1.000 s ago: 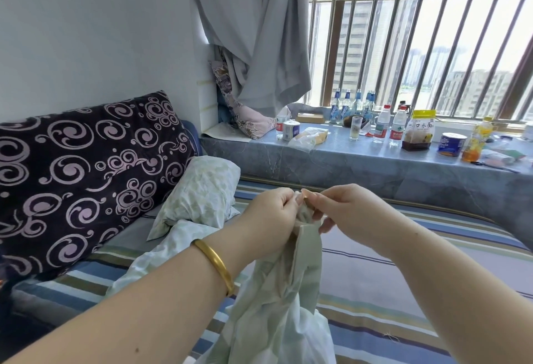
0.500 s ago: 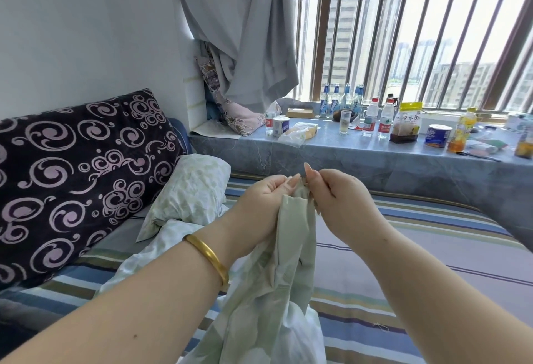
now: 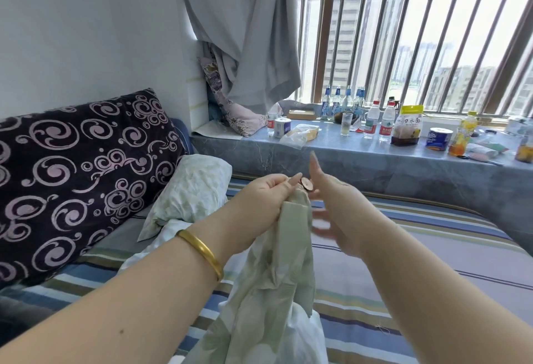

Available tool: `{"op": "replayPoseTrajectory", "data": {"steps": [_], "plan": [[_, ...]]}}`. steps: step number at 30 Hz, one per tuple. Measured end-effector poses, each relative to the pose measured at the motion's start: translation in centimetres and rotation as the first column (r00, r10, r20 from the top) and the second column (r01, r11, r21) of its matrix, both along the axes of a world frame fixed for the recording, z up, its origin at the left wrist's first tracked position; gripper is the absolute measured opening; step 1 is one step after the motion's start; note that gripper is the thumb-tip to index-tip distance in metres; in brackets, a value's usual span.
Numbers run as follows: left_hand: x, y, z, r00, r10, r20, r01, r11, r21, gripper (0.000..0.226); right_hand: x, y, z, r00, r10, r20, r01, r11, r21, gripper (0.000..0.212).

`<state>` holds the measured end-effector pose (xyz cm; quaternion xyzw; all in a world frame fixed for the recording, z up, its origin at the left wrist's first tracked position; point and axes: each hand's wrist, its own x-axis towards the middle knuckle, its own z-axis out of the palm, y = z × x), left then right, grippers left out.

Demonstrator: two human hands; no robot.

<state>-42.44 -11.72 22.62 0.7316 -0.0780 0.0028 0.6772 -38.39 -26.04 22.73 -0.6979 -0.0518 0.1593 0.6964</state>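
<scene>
Left hand (image 3: pixel 268 202) grips the top hem of the pale green cover (image 3: pixel 284 277), which is held up over the striped bedsheet (image 3: pixel 418 251). The brown button (image 3: pixel 306 184) shows at the hem, by its fingertips. Right hand (image 3: pixel 337 213) is spread, holding nothing, just beside the button. Step is likely working the button fastening. Next, the right hand should pinch the button while the left keeps the hem taut. Buttonhole not visible.

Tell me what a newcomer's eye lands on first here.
Centre frame, the left hand grips a pale green cloth by its top, where a brown button shows, with the right hand open and blurred beside it. Against the wall leans a dark swirl-patterned cushion; behind, bottles crowd the grey windowsill.
</scene>
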Motion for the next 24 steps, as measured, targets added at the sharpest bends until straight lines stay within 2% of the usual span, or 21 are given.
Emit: {"op": "replayPoseTrajectory", "data": {"steps": [1,2,3,5,6,7,8,9,10,12,13,14,15,17,18,21,22,24], "plan": [[0.0,-0.3,0.2,1.0,-0.012,-0.023,0.012,1.0,-0.001,0.031,-0.3,0.0,0.2,0.988,0.127,-0.088,-0.118,0.988,0.096,0.064],[0.0,-0.6,0.4,0.998,-0.012,-0.062,0.011,1.0,-0.008,0.029,-0.5,-0.1,0.1,0.966,0.237,-0.106,-0.214,0.958,0.19,0.065],[0.0,-0.7,0.6,0.993,0.014,-0.116,-0.019,0.999,-0.041,0.027,-0.6,0.0,0.0,0.953,0.29,-0.084,-0.26,0.931,0.257,0.06],[0.0,-0.4,1.0,0.975,0.097,-0.199,-0.118,0.988,-0.097,0.026,-0.7,0.2,-0.5,0.955,0.287,-0.071,-0.254,0.921,0.297,0.04],[0.1,0.1,1.0,0.972,0.173,-0.158,-0.175,0.984,-0.002,0.028,-0.6,0.5,-0.6,0.965,0.238,-0.108,-0.197,0.935,0.295,0.029],[0.2,0.9,0.7,0.969,0.241,-0.061,-0.225,0.955,0.193,0.031,-0.7,0.8,-0.6,0.976,0.158,-0.15,-0.117,0.96,0.253,0.022],[0.1,1.6,0.3,0.968,0.251,0.012,-0.234,0.884,0.405,0.042,-0.6,1.2,-0.7,0.984,0.06,-0.17,-0.027,0.981,0.19,0.02],[0.1,2.4,-0.2,0.975,0.221,0.028,-0.198,0.8,0.567,0.058,-0.5,1.6,-0.6,0.986,-0.018,-0.163,0.042,0.989,0.143,0.02],[-0.1,3.2,-0.8,0.981,0.192,-0.036,-0.125,0.76,0.638,0.075,-0.4,1.9,-0.4,0.989,-0.057,-0.133,0.073,0.99,0.123,0.02],[-0.4,4.3,-2.0,0.977,0.109,-0.184,0.022,0.803,0.596,0.1,-0.6,2.8,0.4,0.996,-0.048,-0.069,0.055,0.992,0.113,0.017],[-0.3,4.8,-2.3,0.974,0.079,-0.213,0.056,0.826,0.561,0.105,-0.9,3.2,1.0,0.999,-0.016,-0.045,0.021,0.994,0.112,0.014],[-0.1,5.0,-2.6,0.971,0.058,-0.233,0.068,0.864,0.498,0.1,-1.1,3.7,1.6,0.999,0.02,-0.028,-0.017,0.994,0.107,0.012],[0.1,5.1,-2.8,0.971,0.041,-0.236,0.065,0.904,0.422,0.081,-1.3,4.1,2.3,0.998,0.054,-0.013,-0.053,0.993,0.109,0.011],[0.5,4.7,-2.7,0.958,0.068,-0.278,0.012,0.961,0.276,0.02,-1.7,4.9,3.5,0.994,0.109,0.014,-0.109,0.985,0.13,0.011],[0.8,4.5,-2.8,0.949,0.102,-0.298,-0.037,0.976,0.216,0.007,-1.7,5.2,4.0,0.993,0.117,0.028,-0.119,0.981,0.15,0.011],[2.0,5.0,-2.4,0.935,0.241,-0.261,-0.267,0.961,-0.069,0.013,-1.2,4.5,5.0,0.987,0.129,0.101,-0.142,0.98,0.137,0.014],[2.5,5.4,-2.1,0.924,0.307,-0.228,-0.334,0.938,-0.088,0.019,-1.0,4.1,5.2,0.977,0.169,0.128,-0.179,0.981,0.07,0.021],[3.4,5.7,-1.2,0.889,0.439,-0.128,-0.434,0.899,0.064,0.031,-1.1,3.7,5.4,0.949,0.285,0.131,-0.265,0.952,-0.153,0.045]]}}
